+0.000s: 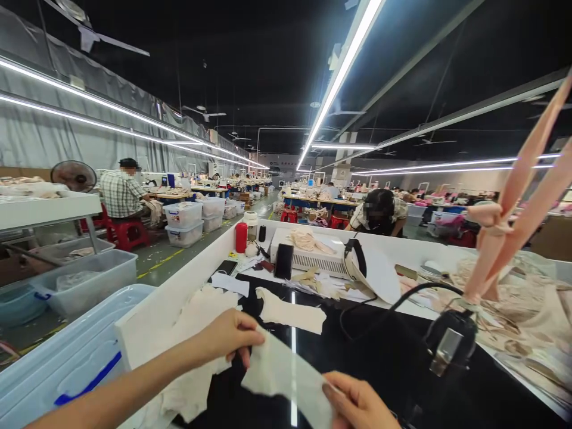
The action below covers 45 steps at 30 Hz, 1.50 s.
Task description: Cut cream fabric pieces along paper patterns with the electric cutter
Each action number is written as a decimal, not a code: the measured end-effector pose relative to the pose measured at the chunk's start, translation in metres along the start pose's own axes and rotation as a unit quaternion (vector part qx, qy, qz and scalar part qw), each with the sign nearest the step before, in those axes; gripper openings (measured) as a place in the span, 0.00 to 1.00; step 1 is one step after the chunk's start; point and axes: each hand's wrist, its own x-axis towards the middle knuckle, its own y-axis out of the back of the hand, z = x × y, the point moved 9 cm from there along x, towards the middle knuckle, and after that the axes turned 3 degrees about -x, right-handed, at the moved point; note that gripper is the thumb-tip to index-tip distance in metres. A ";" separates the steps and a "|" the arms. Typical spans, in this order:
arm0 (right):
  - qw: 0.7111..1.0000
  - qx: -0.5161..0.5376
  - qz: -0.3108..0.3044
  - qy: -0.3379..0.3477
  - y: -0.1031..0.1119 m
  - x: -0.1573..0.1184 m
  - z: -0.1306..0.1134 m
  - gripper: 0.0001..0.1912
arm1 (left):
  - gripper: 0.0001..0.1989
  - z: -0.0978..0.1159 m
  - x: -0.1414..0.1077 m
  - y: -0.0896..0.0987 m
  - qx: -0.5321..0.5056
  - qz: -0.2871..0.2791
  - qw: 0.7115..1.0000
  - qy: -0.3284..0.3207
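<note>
While the left hand and right hand pinch its ends, the pale cloth slants lengthwise down rightward at the frame's lower centre.

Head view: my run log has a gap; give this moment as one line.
left hand: pinching pale cloth, far end; right hand: gripping near end; under cloth: black tabletop; beyond: second cloth piece

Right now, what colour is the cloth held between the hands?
The cloth is off-white; the head view shows it best.
</note>
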 end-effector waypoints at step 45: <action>0.870 -0.477 0.112 0.052 -0.034 0.095 0.026 0.31 | 0.23 -0.057 0.139 -0.021 0.317 0.085 0.930 -0.166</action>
